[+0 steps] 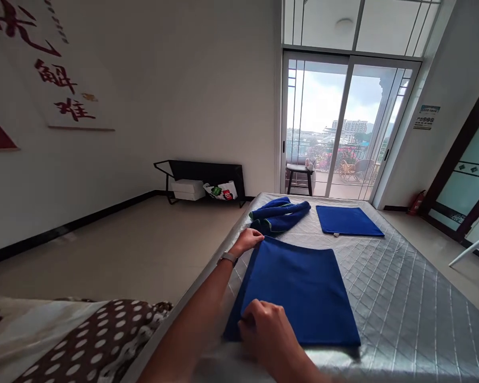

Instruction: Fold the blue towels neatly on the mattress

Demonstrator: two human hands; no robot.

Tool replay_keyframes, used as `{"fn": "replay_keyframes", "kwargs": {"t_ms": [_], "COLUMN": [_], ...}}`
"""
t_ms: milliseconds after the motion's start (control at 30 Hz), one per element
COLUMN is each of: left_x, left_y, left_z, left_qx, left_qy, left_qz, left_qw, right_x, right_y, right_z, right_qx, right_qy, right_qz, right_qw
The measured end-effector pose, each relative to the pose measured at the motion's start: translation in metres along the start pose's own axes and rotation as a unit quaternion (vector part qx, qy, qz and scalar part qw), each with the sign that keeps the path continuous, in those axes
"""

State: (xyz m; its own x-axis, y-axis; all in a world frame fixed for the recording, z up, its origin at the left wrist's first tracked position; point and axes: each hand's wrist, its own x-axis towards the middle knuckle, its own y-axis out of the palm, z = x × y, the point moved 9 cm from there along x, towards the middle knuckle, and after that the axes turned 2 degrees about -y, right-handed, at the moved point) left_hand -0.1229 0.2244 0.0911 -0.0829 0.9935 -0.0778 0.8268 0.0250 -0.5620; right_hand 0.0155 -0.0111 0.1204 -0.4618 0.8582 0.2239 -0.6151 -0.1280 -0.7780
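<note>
A blue cloth [299, 290], spread in a nearly square shape, lies on the silver quilted mattress [407, 287] in front of me. My left hand [248, 240] pinches its far left corner between thumb and fingers. Over the near left part of the cloth, my right hand [265, 325] is closed with curled fingers, which seem to grip the edge; their tips are partly hidden. Beyond the left hand sits a crumpled blue cloth with green edging [283, 213]. A second flat blue cloth [349, 220] with a small pale tag rests farther right.
Brown polka-dot bedding [104, 332] is at the lower left. Against the wall stands a low black rack [207, 170] with a white box [187, 189] and a printed bag [222, 190]. Glass sliding doors [343, 127] are behind the mattress. White metal legs [473, 247] show at right.
</note>
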Motion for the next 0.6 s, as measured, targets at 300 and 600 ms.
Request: {"fn": "replay_keyframes", "kwargs": {"t_ms": [300, 600], "left_x": [-0.005, -0.005], "left_y": [-0.01, -0.003], "left_z": [0.035, 0.041], "left_qx": [0.131, 0.177], "left_qy": [-0.004, 0.003], "left_qz": [-0.041, -0.05], "left_qw": [0.99, 0.983], "right_x": [0.017, 0.006], "right_y": [0.068, 0.085], "right_z": [-0.003, -0.003], "right_qx": [-0.089, -0.155], "right_qy": [0.009, -0.087], "right_qz": [0.04, 0.006], "right_qw": [0.995, 0.984]}}
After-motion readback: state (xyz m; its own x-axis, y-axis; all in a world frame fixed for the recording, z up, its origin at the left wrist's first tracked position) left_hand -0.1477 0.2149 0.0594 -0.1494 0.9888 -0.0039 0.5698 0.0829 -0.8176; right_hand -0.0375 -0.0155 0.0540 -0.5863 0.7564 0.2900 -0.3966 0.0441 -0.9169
